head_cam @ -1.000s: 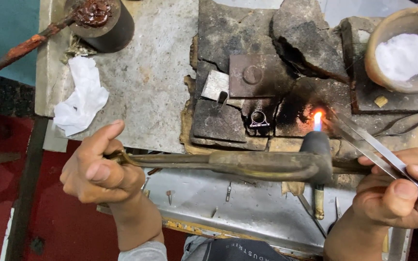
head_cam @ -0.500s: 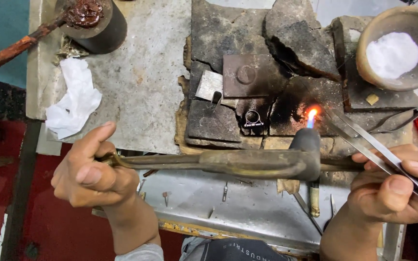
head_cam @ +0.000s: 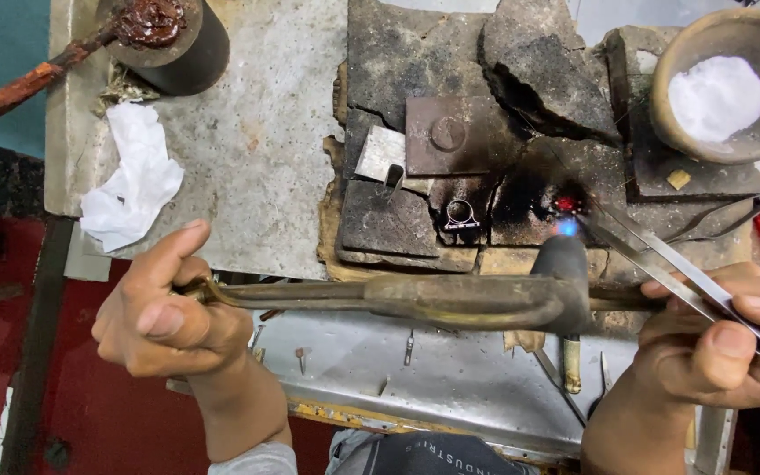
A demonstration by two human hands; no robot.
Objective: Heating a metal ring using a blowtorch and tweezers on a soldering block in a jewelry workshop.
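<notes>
Charred bricks [head_cam: 450, 167] crowd torch [head_cam: 450, 299], tweezers [head_cam: 688, 281].

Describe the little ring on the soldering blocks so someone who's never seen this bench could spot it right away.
Start at the dark charred blocks in the bench's middle. Below the square brown metal plate, left of the torch flame, lies the ring. It is the only thin, pale wire circle there.

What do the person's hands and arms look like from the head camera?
Both hands are bare: no gloves, rings or watch on the left hand or right hand. The forearms are uncovered; a light grey sleeve edge shows low on the left arm.
</notes>
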